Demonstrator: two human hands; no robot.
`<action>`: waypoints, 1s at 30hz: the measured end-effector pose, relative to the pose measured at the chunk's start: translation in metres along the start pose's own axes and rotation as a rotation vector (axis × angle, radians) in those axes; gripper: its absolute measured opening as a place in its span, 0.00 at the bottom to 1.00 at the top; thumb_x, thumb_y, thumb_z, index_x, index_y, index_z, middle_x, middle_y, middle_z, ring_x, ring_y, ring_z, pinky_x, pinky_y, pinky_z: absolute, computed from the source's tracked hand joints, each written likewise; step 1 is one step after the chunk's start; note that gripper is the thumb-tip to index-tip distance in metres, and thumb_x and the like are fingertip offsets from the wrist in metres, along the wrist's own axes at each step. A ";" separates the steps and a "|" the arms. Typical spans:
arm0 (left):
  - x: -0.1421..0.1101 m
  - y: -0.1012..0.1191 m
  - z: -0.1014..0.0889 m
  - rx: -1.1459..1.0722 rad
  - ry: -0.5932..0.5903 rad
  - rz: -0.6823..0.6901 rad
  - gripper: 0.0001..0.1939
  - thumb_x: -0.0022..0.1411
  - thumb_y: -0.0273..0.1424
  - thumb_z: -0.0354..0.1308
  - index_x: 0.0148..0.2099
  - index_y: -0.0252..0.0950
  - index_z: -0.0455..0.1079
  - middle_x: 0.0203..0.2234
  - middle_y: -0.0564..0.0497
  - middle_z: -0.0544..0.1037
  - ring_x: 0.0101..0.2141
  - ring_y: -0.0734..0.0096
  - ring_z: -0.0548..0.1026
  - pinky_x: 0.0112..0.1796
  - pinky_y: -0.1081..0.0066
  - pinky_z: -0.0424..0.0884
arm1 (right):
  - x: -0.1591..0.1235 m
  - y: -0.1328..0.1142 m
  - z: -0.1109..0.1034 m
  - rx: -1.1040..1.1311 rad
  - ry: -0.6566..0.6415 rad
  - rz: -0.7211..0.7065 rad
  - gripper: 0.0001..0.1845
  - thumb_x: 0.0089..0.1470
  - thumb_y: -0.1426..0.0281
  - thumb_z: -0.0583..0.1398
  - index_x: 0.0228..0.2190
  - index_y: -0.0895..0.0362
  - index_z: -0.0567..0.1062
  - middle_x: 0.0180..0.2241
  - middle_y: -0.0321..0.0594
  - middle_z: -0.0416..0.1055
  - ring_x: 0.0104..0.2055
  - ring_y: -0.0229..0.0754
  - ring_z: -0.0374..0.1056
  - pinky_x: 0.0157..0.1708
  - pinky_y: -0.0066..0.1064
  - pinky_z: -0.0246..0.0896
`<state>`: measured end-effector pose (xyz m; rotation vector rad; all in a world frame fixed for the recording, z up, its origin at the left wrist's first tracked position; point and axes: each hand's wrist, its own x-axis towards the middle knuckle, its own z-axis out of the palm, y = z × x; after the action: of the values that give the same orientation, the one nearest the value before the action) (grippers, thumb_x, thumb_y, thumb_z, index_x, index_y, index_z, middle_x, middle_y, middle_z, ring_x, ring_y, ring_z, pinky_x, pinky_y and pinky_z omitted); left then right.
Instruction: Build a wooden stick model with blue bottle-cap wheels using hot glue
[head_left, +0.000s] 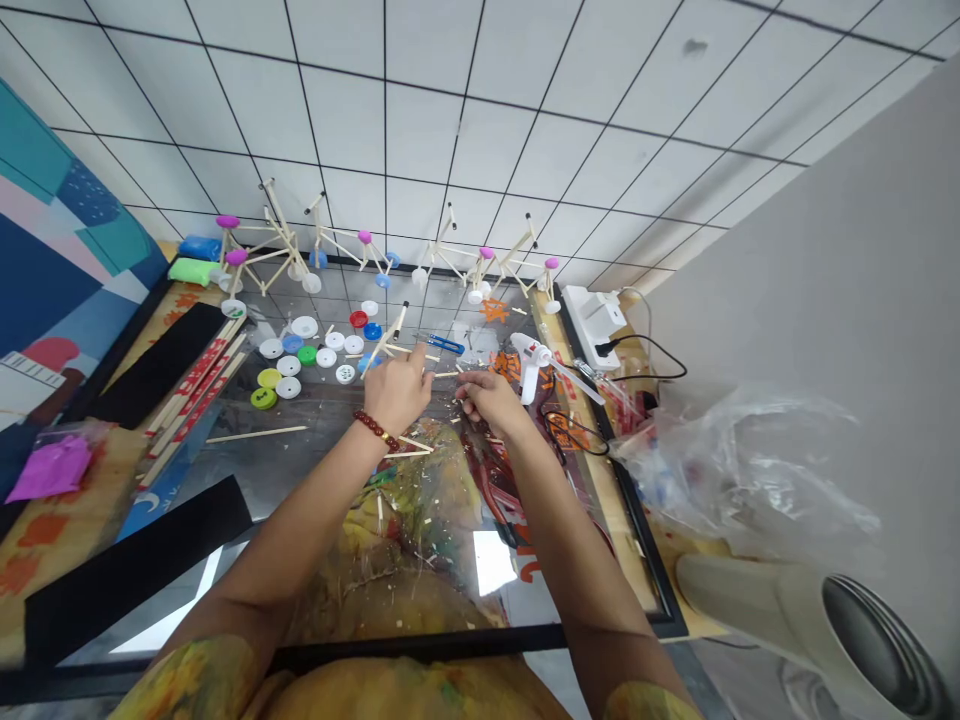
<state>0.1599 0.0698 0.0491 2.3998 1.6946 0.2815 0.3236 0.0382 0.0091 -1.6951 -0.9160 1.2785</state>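
Observation:
My left hand, with a dark red bead bracelet on its wrist, is at the middle of a glass-topped table and grips the base of a small frame of glued wooden sticks. My right hand is pinched close to it, on a thin wooden stick. The fingers hide most of that stick. Between the hands and the far edge lie several plastic bottle caps in white, blue, green and yellow. A blue-handled utility knife is just beyond my right fingertips.
A white hot glue gun lies right of my right hand. Several finished stick models with cap wheels stand along the far edge. Loose sticks lie at left, a crumpled plastic bag at right, and a power strip at far right.

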 end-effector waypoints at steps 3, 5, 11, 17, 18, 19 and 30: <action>0.000 -0.001 0.001 -0.004 0.003 0.003 0.23 0.66 0.36 0.52 0.62 0.39 0.64 0.42 0.45 0.81 0.42 0.53 0.79 0.37 0.63 0.69 | 0.001 -0.002 0.002 0.008 0.000 0.009 0.09 0.50 0.75 0.57 0.36 0.59 0.72 0.24 0.36 0.73 0.16 0.31 0.61 0.12 0.21 0.52; 0.000 -0.001 0.001 -0.004 0.002 0.002 0.24 0.66 0.36 0.52 0.62 0.39 0.63 0.42 0.45 0.81 0.42 0.53 0.79 0.37 0.63 0.69 | 0.001 -0.003 0.002 -0.004 0.010 0.004 0.11 0.51 0.75 0.57 0.39 0.60 0.72 0.26 0.38 0.74 0.16 0.31 0.62 0.12 0.22 0.54; -0.008 0.006 -0.008 0.012 0.005 0.028 0.29 0.65 0.36 0.54 0.67 0.40 0.57 0.41 0.46 0.82 0.38 0.52 0.79 0.35 0.63 0.70 | 0.000 -0.002 -0.005 -0.139 0.122 -0.084 0.14 0.52 0.74 0.57 0.42 0.58 0.74 0.28 0.36 0.76 0.19 0.34 0.66 0.21 0.27 0.64; -0.042 0.002 -0.054 -0.016 0.173 0.121 0.21 0.68 0.38 0.51 0.61 0.43 0.67 0.36 0.49 0.82 0.33 0.61 0.79 0.34 0.64 0.72 | -0.009 -0.006 -0.013 -0.671 0.205 -0.362 0.10 0.54 0.74 0.59 0.36 0.55 0.80 0.36 0.43 0.80 0.40 0.46 0.75 0.45 0.35 0.66; -0.046 -0.004 -0.063 -0.056 0.248 0.126 0.19 0.68 0.39 0.50 0.57 0.44 0.70 0.35 0.50 0.82 0.32 0.64 0.79 0.35 0.65 0.72 | -0.012 -0.008 -0.013 -0.711 0.193 -0.375 0.11 0.54 0.74 0.58 0.36 0.55 0.80 0.37 0.43 0.80 0.41 0.46 0.75 0.45 0.35 0.66; -0.047 -0.011 -0.071 -0.108 0.365 0.118 0.16 0.69 0.40 0.50 0.53 0.45 0.73 0.33 0.51 0.82 0.30 0.67 0.78 0.34 0.66 0.73 | -0.015 -0.011 -0.013 -0.745 0.186 -0.385 0.11 0.55 0.74 0.58 0.37 0.55 0.80 0.37 0.43 0.80 0.41 0.46 0.75 0.45 0.35 0.66; 0.023 -0.087 -0.019 -0.985 0.349 0.178 0.35 0.50 0.40 0.70 0.58 0.37 0.68 0.50 0.42 0.78 0.50 0.58 0.76 0.52 0.58 0.72 | -0.039 0.004 0.047 -0.111 -0.026 -0.173 0.12 0.54 0.70 0.58 0.41 0.55 0.75 0.33 0.40 0.76 0.28 0.39 0.69 0.28 0.30 0.64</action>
<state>0.0836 0.1207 0.0459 1.7704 1.0207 1.2720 0.2695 0.0100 0.0128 -1.6466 -1.1419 1.1551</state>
